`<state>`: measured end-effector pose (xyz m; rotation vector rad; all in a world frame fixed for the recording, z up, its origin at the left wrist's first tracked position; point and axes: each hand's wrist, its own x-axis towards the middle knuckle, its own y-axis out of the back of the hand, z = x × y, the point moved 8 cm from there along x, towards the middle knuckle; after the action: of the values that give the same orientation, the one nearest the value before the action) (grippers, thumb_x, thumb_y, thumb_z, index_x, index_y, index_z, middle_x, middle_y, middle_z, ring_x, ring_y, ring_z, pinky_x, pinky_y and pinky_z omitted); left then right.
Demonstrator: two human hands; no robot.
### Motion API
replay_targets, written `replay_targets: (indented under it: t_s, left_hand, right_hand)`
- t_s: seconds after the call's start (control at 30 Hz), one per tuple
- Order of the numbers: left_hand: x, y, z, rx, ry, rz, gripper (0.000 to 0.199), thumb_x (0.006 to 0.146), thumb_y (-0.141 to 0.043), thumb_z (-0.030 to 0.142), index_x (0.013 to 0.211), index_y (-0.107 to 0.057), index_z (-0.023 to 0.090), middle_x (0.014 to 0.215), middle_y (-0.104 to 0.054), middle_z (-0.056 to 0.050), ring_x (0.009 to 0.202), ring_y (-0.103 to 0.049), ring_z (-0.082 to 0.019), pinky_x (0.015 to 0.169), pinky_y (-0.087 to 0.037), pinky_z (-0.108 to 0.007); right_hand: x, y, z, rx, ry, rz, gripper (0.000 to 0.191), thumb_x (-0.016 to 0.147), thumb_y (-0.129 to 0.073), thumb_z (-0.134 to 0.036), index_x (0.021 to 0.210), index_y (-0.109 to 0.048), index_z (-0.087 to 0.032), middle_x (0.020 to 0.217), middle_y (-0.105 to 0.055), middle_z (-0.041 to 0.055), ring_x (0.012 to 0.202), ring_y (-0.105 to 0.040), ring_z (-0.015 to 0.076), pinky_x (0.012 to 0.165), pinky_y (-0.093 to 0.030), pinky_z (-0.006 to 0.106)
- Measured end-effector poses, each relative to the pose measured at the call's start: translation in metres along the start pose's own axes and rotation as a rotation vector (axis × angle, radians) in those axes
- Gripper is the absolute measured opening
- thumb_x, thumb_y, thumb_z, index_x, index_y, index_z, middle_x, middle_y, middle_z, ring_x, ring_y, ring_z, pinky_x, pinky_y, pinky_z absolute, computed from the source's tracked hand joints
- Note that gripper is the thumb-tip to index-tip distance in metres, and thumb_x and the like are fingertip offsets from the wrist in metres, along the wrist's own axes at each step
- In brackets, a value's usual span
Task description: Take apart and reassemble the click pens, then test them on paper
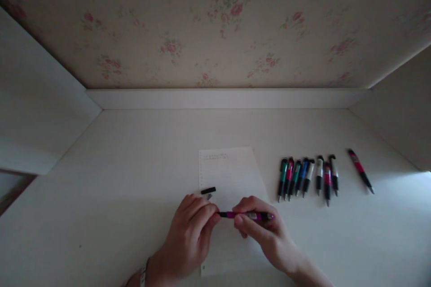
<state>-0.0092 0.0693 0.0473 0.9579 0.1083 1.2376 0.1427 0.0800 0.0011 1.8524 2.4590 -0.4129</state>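
Note:
A purple and black pen (251,216) lies level between my two hands, above the paper. My right hand (269,233) is closed round its purple barrel, thumb and fingers on opposite sides. My left hand (190,235) has its thumb and fingers pinched together at the pen's black left end, whose tip they hide. Just beyond the left fingers, a short black tube-shaped piece (208,190) rests on the lined sheet of paper (232,175). Beside it shows a small grey tip (209,197), partly covered by my left hand. Small handwriting runs along the top of the sheet.
To the right, several pens (299,177) in green, red, blue and white lie side by side in a row. A single red and black pen (361,171) lies apart, farther right. The white desk (134,157) meets a wall at the back and panels at both sides.

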Motion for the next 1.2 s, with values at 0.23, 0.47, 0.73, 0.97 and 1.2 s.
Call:
replay_targets:
  t_s: [0.23,0.47,0.73,0.97,1.2]
  left_hand:
    - [0.001,-0.001,-0.005,-0.079,0.080,-0.036,0.023,0.102,-0.045,0.012,0.082,-0.056,0.018,0.072,-0.059,-0.001,0.071,-0.055,-0.017,0.078,-0.044,-0.034]
    - [-0.001,0.000,-0.012,-0.110,0.074,0.045,0.009,0.098,-0.058,0.016,0.101,-0.066,0.019,0.088,-0.068,-0.004,0.084,-0.061,-0.017,0.078,-0.048,-0.029]
    - [-0.017,0.000,-0.054,-0.611,0.558,0.197,0.038,0.090,-0.072,0.031,0.126,-0.061,0.029,0.100,-0.068,-0.003,0.083,-0.064,-0.015,0.074,-0.052,-0.024]
    - [-0.025,-0.027,-0.052,-1.010,0.792,0.148,0.039,0.088,-0.070,0.048,0.116,-0.071,0.021,0.106,-0.070,-0.009,0.079,-0.061,-0.016,0.075,-0.051,-0.028]
    - [-0.030,-0.028,-0.054,-1.085,0.805,0.143,0.030,0.088,-0.071,0.048,0.095,-0.074,0.019,0.080,-0.065,-0.002,0.076,-0.058,-0.016,0.073,-0.046,-0.027]
  right_hand:
    - [-0.001,-0.002,-0.011,-0.031,0.077,-0.099,0.015,0.089,-0.073,-0.036,0.095,-0.069,-0.022,0.084,-0.062,0.0017,0.074,-0.054,0.0145,0.065,-0.040,0.027]
    - [0.005,0.007,0.003,-0.003,-0.080,0.017,0.034,0.093,-0.065,-0.049,0.080,-0.064,-0.017,0.057,-0.055,-0.0019,0.055,-0.046,0.0120,0.055,-0.034,0.027]
    - [0.005,0.006,-0.011,0.047,0.117,-0.069,0.012,0.089,-0.073,-0.032,0.083,-0.076,-0.022,0.083,-0.062,0.0033,0.077,-0.057,0.0167,0.069,-0.042,0.030]
    - [0.001,-0.008,-0.018,-0.098,0.211,-0.094,0.014,0.096,-0.065,-0.029,0.106,-0.075,-0.029,0.100,-0.068,0.0060,0.084,-0.062,0.0178,0.076,-0.048,0.032]
    - [-0.003,-0.028,0.003,0.065,-0.050,-0.207,0.031,0.100,-0.056,-0.044,0.125,-0.063,-0.027,0.089,-0.071,0.0041,0.074,-0.066,0.0154,0.071,-0.050,0.031]
